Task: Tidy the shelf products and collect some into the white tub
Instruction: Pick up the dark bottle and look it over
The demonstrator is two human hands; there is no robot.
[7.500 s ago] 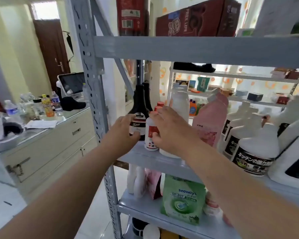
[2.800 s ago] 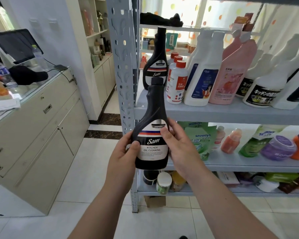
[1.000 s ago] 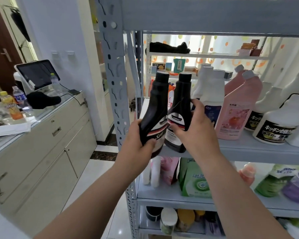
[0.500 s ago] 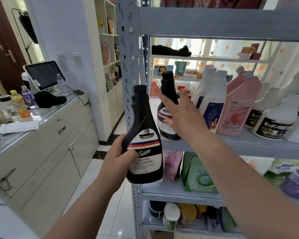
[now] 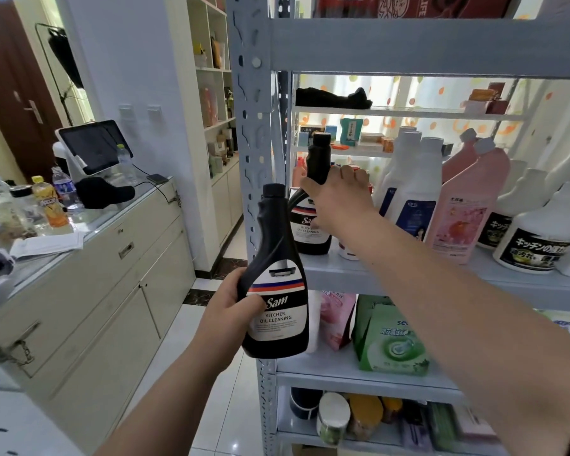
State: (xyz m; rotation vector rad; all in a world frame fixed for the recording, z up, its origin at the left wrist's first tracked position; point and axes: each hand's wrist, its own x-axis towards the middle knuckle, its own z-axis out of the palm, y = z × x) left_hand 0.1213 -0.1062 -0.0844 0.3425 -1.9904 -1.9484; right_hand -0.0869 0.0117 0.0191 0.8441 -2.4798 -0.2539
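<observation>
My left hand (image 5: 226, 311) grips a black "Sam" kitchen oil cleaning bottle (image 5: 278, 311) by its side, upright, in front of the grey shelf post. A second identical black bottle (image 5: 318, 156) stands at the left end of the middle shelf board (image 5: 343, 274). My right hand (image 5: 338, 199) is wrapped round that bottle's shoulder, thumb on the left of its neck. The white tub is not in view.
Right of the black bottle stand white bottles (image 5: 412, 192), a pink bottle (image 5: 464, 212) and white bottles with black labels (image 5: 537, 238). Green pouches (image 5: 392, 343) sit on the shelf below. A cream counter (image 5: 112, 218) with a screen (image 5: 93, 146) and drinks is at left.
A second ago both black bottles were held together at the shelf edge. One now stands on the shelf with my right hand closing round its shoulder; my left hand has lowered the other.
</observation>
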